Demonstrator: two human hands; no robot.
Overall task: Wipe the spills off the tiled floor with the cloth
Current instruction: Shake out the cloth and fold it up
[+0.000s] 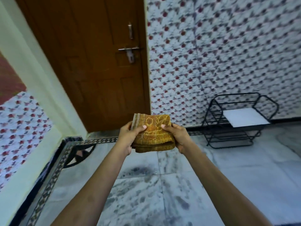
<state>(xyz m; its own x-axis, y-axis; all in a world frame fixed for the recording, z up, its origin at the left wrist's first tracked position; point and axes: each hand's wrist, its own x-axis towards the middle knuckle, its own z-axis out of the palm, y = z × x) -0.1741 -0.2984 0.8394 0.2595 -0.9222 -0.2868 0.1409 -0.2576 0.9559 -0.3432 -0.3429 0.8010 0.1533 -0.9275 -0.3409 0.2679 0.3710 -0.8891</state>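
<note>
holding a folded orange cloth (153, 132) up in the air between them, the left hand (128, 137) and the right hand (176, 136) each grip one side, thumbs pressed on top and fingers curled underneath. the cloth hangs above the tiled floor (228, 176), where dark spills (138, 170) mark the pale tiles below the forearms. a brown door (91, 62) stands behind it, and a black wire rack (234, 121) sits by the patterned wall at right.

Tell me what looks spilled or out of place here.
Dark, blotchy spills mark the pale floor tiles, from below the folded cloth toward the camera. The left hand and right hand grip that cloth in the air, off the floor. Nothing else stands out.
</note>
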